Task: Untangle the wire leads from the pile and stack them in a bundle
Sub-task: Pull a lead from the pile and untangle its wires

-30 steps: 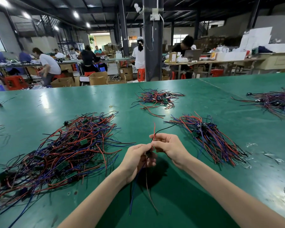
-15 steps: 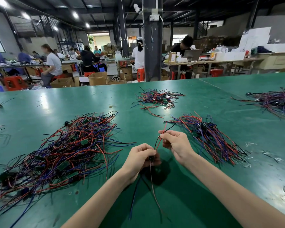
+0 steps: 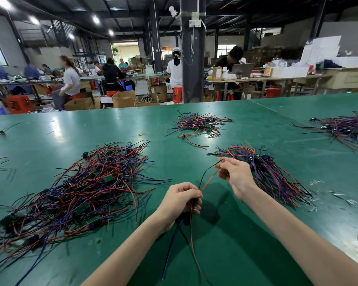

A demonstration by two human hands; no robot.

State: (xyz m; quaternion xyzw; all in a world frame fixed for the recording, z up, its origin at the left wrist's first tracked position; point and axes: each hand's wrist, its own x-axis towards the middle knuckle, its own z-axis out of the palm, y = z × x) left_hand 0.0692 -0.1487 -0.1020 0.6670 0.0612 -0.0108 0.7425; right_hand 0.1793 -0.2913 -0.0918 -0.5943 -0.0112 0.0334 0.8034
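Since the earlier frames the right hand (image 3: 237, 176) has drawn away from the left hand (image 3: 179, 200), toward the far right corner of the surface (image 3: 225, 254), so the red and black wires between the two hands now run in a longer, straighter span; the left hand has stayed about where it was, over the near middle of the surface.

The left hand is curled round the lead (image 3: 193, 201) at its dark connector; blue, black and red wires hang from under that hand toward the near edge. The right hand pinches the free ends of the lead's red and black wires between thumb and fingertips, its other fingers loosely bent.

The pile (image 3: 87, 188), a wide tangle of red, blue and black wires with small green boards in it, lies toward the left edge, apart from both hands; the bundle (image 3: 277, 178), its wires lying roughly side by side, sits just behind and to the right of the right hand. A smaller tangle (image 3: 196, 124) lies near the far edge; another heap (image 3: 347, 129) lies at the right edge; a rubber band (image 3: 140, 134) lies between the pile and the far edge; clear plastic scraps (image 3: 316, 182) lie beside the bundle on its right.
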